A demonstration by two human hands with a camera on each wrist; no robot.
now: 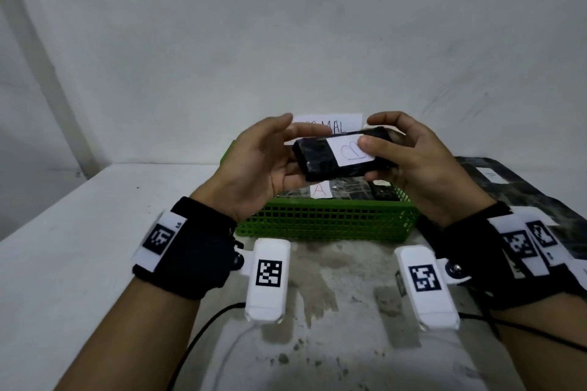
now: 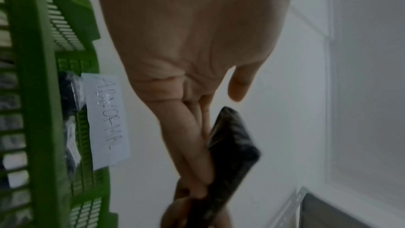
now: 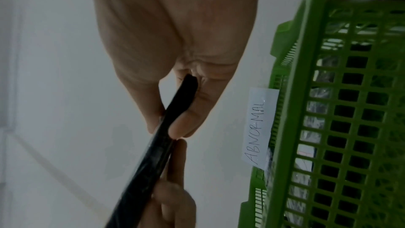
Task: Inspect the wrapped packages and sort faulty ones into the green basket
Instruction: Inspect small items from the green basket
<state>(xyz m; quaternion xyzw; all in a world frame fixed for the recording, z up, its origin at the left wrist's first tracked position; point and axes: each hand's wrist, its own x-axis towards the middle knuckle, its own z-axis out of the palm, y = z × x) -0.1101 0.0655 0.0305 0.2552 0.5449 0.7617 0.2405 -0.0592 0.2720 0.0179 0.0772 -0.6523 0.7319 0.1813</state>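
Both hands hold a black wrapped package (image 1: 320,162) with a white label marked "B" in the air over the green basket (image 1: 327,219). My left hand (image 1: 292,149) cradles its left end with fingers beneath and the thumb lifted. My right hand (image 1: 370,133) pinches the right end, thumb on the label. In the left wrist view the left hand (image 2: 210,141) lies along the package (image 2: 234,145). In the right wrist view the right hand (image 3: 166,127) grips the package (image 3: 153,153) edge-on. The basket holds a package labelled "A" (image 1: 320,190).
A paper sign reading "ABNORMAL" (image 3: 258,127) is fixed to the basket's far side (image 2: 37,93). More black wrapped packages (image 1: 508,187) lie on the table at the right. A white wall stands close behind. Cables run over the stained tabletop (image 1: 317,295) near me.
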